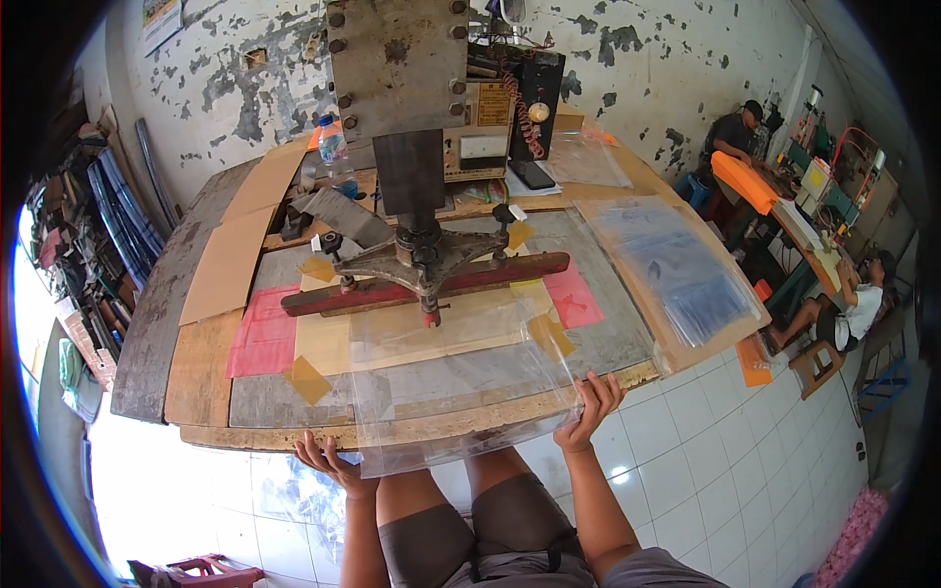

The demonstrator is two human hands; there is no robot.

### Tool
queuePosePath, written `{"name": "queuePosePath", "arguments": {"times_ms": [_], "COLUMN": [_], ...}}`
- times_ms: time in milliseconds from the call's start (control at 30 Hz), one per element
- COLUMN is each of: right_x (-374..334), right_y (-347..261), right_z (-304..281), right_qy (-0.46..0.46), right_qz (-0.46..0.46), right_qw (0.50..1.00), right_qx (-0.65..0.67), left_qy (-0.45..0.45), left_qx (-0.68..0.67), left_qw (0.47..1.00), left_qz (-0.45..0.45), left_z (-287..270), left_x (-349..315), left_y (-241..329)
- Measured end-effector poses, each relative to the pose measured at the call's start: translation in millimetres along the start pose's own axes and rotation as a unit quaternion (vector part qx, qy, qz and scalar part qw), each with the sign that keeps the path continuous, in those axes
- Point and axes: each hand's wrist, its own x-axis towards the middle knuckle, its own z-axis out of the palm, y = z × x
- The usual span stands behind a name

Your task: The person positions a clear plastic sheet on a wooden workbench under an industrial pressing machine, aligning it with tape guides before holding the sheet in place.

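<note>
A clear plastic sheet lies over the front of the worktable, its far part reaching under the red-edged bar of a press. My left hand is at the sheet's near left corner, fingers up against the wooden table edge and thumb side on the plastic. On the right side edge of the sheet, my right hand grips it between thumb and fingers. Beneath the bar is a yellowish sheet, held by brown tape pieces, with pink sheets at both ends.
The press head rises over the table's middle. A stack of clear plastic rests on cardboard at the right. Behind the press are a water bottle and a phone. Two people sit at another bench, far right.
</note>
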Motion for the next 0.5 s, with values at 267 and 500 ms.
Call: {"name": "queuePosePath", "arguments": {"times_ms": [267, 500], "right_x": [3, 2], "right_y": [0, -1], "right_z": [-2, 1], "right_qy": [0.001, 0.004], "right_qz": [-0.009, 0.002], "right_qw": [1.0, 1.0], "right_qx": [-0.007, -0.006], "left_qy": [-0.003, 0.003], "left_qx": [-0.018, -0.024], "left_qw": [1.0, 1.0], "left_qz": [-0.005, 0.006], "left_z": [-2, -5], "left_x": [6, 12], "left_y": [7, 9]}}
